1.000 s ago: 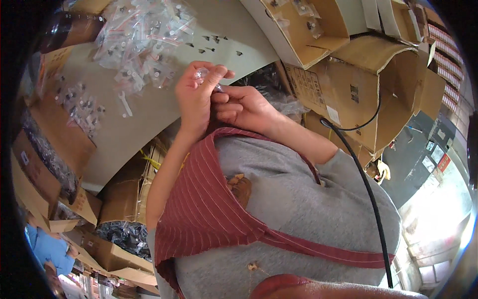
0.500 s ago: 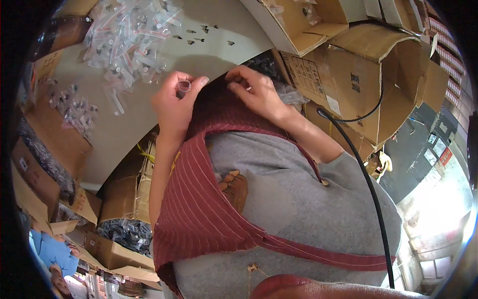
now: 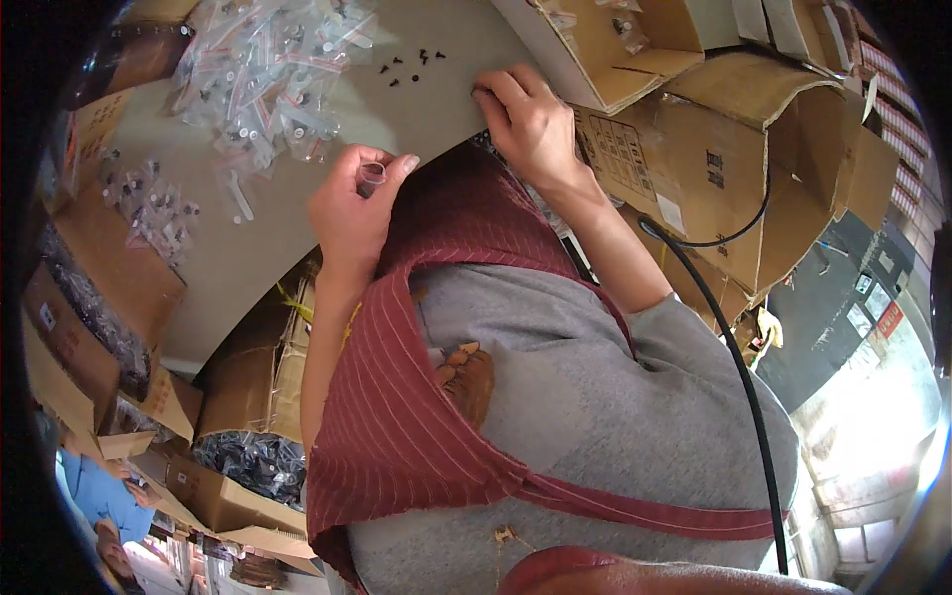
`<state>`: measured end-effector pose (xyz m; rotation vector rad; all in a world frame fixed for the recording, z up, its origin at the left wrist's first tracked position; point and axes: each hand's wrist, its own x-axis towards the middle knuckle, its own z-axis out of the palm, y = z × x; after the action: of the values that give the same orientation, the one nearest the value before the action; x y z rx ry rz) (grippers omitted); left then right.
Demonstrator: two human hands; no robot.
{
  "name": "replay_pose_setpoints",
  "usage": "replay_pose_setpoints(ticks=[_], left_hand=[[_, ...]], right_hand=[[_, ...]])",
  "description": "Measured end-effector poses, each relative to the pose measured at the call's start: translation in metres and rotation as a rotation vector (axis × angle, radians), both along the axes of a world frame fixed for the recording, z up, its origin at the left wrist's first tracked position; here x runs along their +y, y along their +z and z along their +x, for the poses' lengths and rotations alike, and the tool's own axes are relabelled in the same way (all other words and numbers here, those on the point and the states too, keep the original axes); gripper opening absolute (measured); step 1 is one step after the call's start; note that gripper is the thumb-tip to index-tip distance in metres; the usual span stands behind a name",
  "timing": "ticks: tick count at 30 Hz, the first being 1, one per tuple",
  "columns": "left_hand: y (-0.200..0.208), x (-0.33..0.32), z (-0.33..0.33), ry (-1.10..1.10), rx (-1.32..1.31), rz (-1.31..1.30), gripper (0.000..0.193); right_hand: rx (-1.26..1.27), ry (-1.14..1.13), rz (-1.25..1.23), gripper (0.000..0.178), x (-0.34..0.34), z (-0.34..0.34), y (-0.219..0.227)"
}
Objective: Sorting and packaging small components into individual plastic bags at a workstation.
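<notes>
My left hand [image 3: 352, 213] is closed at the table's near edge, with a small clear plastic tube [image 3: 373, 174] between thumb and fingers, its round mouth showing. Farther right, my right hand [image 3: 535, 124] hangs over the table's edge, fingers curled and tips pressed together. Whatever they may hold is too small to make out. Several small black screws [image 3: 415, 77] lie loose on the grey table [image 3: 416, 117], to the left of that hand. Beyond my left hand spreads a heap of clear zip bags [image 3: 268, 79] with small parts inside.
A smaller pile of bagged parts [image 3: 154, 208] lies at the table's left. Open cardboard boxes [image 3: 734, 164] crowd the right, and another box [image 3: 233, 496] with dark bagged parts stands lower left. A black cable [image 3: 729, 347] runs down my right side. Another person [image 3: 109, 496] is at lower left.
My right hand has moved away from the left one, up and over the table's edge near the screws. The left hand stays almost still with the clear tube.
</notes>
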<state>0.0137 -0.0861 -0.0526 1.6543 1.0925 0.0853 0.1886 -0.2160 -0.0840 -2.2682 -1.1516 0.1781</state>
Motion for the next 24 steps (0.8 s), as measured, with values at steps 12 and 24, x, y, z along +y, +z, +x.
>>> replay_pose_setpoints(ticks=[12, 24], left_hand=[[-0.002, 0.004, 0.014, -0.221, -0.091, 0.288, 0.025], [-0.003, 0.004, 0.020, -0.197, -0.090, 0.265, 0.023]], right_hand=[[-0.052, -0.018, 0.037, 0.012, 0.008, -0.001, -0.007], [0.003, 0.020, 0.004, 0.013, 0.008, -0.002, 0.000]])
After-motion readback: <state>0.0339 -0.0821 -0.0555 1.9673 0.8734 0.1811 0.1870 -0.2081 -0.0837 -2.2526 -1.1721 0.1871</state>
